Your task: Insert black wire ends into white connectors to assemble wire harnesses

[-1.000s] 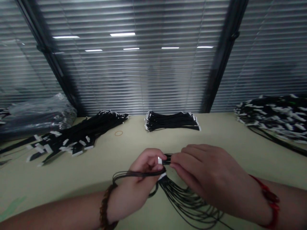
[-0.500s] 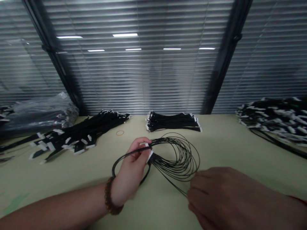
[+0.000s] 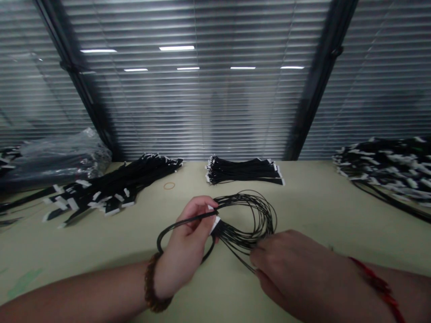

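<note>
A black wire harness with white connectors hangs over the table in front of me, its thin wires fanned out in a loop. My left hand is closed on the harness at the connectors, pinched between thumb and fingers. A thicker part of the cable curls back around that hand. My right hand, slightly blurred, is closed at the lower right of the loop, and a few wires run into its fingers. Its fingertips are mostly hidden behind the back of the hand.
A neat bundle of black cables lies by the window blinds. To the left are a loose cable pile and a clear plastic bag. Another cable heap sits at the right. A thin rubber band lies on the table.
My right hand has moved left and closer to the wire loop, bringing its red bracelet into view. My left hand has shifted slightly right, and the loop looks narrower.
</note>
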A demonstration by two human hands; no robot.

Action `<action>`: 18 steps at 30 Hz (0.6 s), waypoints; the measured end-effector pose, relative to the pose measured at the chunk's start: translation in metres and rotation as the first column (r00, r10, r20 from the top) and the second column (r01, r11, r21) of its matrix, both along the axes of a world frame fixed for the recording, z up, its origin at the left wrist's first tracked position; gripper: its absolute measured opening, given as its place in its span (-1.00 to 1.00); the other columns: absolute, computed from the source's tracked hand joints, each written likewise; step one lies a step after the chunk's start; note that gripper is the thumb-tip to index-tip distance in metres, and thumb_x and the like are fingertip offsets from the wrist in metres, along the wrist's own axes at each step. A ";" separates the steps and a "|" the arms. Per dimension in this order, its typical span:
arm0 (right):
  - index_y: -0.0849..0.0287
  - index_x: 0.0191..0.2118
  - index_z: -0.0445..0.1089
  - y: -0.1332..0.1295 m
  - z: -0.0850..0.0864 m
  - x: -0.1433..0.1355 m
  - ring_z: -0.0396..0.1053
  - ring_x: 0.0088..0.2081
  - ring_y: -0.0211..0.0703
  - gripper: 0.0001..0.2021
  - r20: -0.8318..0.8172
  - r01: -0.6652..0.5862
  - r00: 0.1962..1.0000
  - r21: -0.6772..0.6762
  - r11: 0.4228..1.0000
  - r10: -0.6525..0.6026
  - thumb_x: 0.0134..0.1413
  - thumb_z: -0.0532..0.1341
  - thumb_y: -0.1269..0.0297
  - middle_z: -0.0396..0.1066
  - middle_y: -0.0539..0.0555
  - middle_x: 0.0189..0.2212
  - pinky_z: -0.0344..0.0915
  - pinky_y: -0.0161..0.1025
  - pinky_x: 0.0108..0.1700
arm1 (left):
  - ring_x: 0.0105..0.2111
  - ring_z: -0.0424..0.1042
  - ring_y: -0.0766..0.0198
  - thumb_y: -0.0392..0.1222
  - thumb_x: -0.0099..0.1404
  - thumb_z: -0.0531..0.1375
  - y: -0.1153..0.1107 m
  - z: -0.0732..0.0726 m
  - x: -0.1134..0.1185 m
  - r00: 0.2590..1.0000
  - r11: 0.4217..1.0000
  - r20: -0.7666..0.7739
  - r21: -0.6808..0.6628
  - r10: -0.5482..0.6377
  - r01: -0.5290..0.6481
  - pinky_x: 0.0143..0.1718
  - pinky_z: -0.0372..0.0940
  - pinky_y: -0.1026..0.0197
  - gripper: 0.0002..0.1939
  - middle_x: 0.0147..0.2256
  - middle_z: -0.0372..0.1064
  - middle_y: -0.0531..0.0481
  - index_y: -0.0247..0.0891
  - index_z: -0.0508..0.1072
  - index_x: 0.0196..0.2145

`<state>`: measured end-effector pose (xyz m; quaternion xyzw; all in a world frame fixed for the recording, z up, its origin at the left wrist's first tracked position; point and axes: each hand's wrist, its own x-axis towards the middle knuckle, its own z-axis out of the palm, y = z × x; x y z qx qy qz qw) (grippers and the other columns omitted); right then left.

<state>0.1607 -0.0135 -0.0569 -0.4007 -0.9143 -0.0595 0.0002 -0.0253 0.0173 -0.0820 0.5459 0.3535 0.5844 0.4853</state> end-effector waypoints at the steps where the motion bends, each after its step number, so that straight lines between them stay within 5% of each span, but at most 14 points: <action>1: 0.14 -0.50 0.37 0.001 -0.001 0.002 0.30 -0.54 -0.17 -0.87 0.030 0.001 1.000 -0.037 0.999 0.000 -0.08 0.16 0.51 0.40 -0.04 -0.54 -0.20 -0.24 -0.52 | -0.57 0.23 0.51 -0.34 0.20 0.13 0.000 0.000 0.000 1.000 1.000 0.007 0.002 0.000 0.000 -0.57 0.20 0.46 -0.89 -0.48 0.25 0.18 -0.17 0.31 -0.31; 6: 0.19 -0.54 0.35 0.010 0.000 0.011 0.27 -0.57 -0.23 -0.83 0.076 -0.113 0.990 -0.085 0.990 0.120 -0.03 0.13 0.52 0.38 -0.01 -0.60 -0.24 -0.25 -0.53 | -0.58 0.23 0.52 -0.35 0.20 0.13 -0.001 0.001 0.000 0.999 1.000 0.039 -0.005 -0.022 0.022 -0.58 0.19 0.47 -0.88 -0.49 0.25 0.19 -0.17 0.31 -0.31; 12: 0.18 -0.48 0.35 0.010 0.014 0.011 0.32 -0.48 -0.21 -0.87 -0.016 -0.029 1.000 -0.166 0.986 0.026 -0.04 0.09 0.47 0.40 -0.01 -0.51 -0.06 -0.29 -0.48 | -0.59 0.22 0.52 -0.32 0.20 0.14 0.002 0.001 -0.001 0.999 1.000 0.046 -0.009 -0.003 0.003 -0.59 0.20 0.48 -0.91 -0.50 0.24 0.19 -0.18 0.31 -0.32; 18: 0.20 -0.47 0.31 0.014 0.010 0.001 0.28 -0.45 -0.29 -0.85 -0.108 -0.091 0.992 -0.301 0.949 0.061 0.03 0.04 0.46 0.38 -0.03 -0.49 0.01 -0.34 -0.42 | -0.57 0.24 0.50 -0.32 0.21 0.14 0.000 0.001 -0.002 1.000 1.000 -0.013 -0.008 0.009 -0.009 -0.57 0.21 0.46 -0.91 -0.49 0.25 0.18 -0.18 0.31 -0.31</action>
